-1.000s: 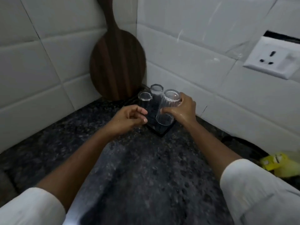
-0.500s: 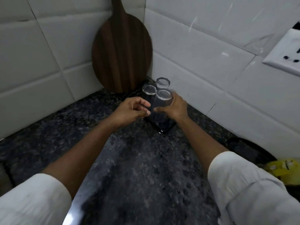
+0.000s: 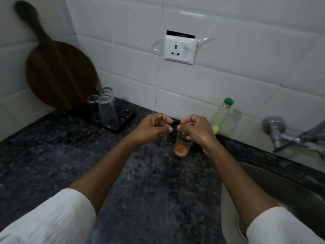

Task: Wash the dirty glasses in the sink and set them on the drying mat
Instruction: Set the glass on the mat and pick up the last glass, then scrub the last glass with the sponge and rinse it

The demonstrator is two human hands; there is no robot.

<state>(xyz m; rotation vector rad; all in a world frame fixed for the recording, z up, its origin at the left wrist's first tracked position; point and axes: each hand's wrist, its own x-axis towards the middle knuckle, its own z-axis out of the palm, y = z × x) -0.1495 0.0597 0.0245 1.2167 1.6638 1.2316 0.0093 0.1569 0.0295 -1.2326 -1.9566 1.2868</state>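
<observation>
Three glasses [image 3: 103, 106] inverted on drying mat [image 3: 125, 121] far L, done | L hand [image 3: 152, 128] fingers loosely curled, holds nothing | dirty glass [image 3: 181, 147] w/ orange residue upright on counter [image 3: 70, 155], R hand [image 3: 195, 131] curled just above, contact unclear | sink [image 3: 281, 187] far R; wash pending

Both forearms reaching forward, white sleeves at elbows, left hand [image 3: 152, 128] hovering with fingers loosely curled, holding nothing, right hand [image 3: 195, 128] facing it, fingers curling downward, fingertips nearly meeting
</observation>
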